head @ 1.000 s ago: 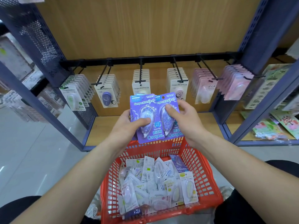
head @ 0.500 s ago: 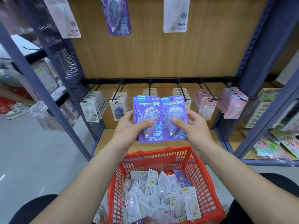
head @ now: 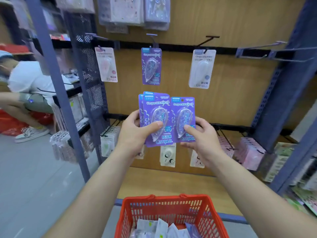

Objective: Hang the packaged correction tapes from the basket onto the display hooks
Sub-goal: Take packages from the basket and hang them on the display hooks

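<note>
Stack (head: pixel 154 117) and single pack (head: pixel 183 119) rose from basket (head: pixel 171 197) level to just below hung pack (head: pixel 151 66). Thumb-finger pinch: left hand (head: pixel 135 133) on stack, right hand (head: pixel 199 134) on single pack. Hooking likely next.

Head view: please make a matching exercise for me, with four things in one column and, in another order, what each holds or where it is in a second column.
Column one:
1. left hand
2. right hand
3. white pack
4. red basket

Column two:
A. hangs on an upper hook
B. holds one purple pack
C. contains loose packs
D. holds a stack of purple packs

Pairs: 1-D, 2-B, 3-A, 4-C.
</note>
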Action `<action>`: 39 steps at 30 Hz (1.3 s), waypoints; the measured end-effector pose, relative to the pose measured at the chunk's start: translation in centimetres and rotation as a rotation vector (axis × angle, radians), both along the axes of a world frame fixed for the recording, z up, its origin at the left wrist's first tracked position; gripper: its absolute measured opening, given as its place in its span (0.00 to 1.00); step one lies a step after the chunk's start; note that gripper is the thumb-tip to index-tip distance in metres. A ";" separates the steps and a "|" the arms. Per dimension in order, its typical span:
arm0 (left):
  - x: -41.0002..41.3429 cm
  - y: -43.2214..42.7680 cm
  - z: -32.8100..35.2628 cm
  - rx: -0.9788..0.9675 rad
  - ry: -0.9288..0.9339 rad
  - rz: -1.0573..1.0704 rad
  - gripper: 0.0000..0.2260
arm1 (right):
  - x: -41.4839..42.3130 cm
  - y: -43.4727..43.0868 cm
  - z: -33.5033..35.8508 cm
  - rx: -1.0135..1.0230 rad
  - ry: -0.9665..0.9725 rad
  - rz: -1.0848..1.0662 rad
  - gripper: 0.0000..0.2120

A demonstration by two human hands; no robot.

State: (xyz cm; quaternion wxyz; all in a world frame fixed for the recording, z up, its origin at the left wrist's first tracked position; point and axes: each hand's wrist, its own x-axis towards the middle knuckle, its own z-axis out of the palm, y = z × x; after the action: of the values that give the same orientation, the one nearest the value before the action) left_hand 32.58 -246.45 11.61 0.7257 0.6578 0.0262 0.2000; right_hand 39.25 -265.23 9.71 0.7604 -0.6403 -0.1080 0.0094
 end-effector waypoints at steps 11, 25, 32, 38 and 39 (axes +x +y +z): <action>2.3 5.9 4.0 -0.093 -0.139 0.084 0.16 | 6.4 10.1 10.6 -0.134 -0.267 -0.033 0.13; 3.9 8.3 2.5 -0.089 -0.107 0.142 0.17 | 12.4 14.8 12.2 -0.100 -0.240 -0.156 0.15; 3.7 8.6 2.4 -0.099 -0.110 0.139 0.17 | 12.7 14.3 10.6 -0.464 -0.253 -0.319 0.25; 3.7 9.1 2.2 -0.093 -0.110 0.157 0.19 | 6.2 13.1 6.1 -0.295 -0.264 0.203 0.07; 3.8 9.1 2.2 -0.102 -0.111 0.155 0.19 | 5.5 13.1 5.4 -0.303 -0.281 0.272 0.08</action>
State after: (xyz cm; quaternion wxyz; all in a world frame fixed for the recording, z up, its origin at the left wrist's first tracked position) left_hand 36.34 -237.35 13.77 0.7411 0.6038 0.0468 0.2899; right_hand 44.72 -252.16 15.10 0.6251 -0.7216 -0.2950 0.0386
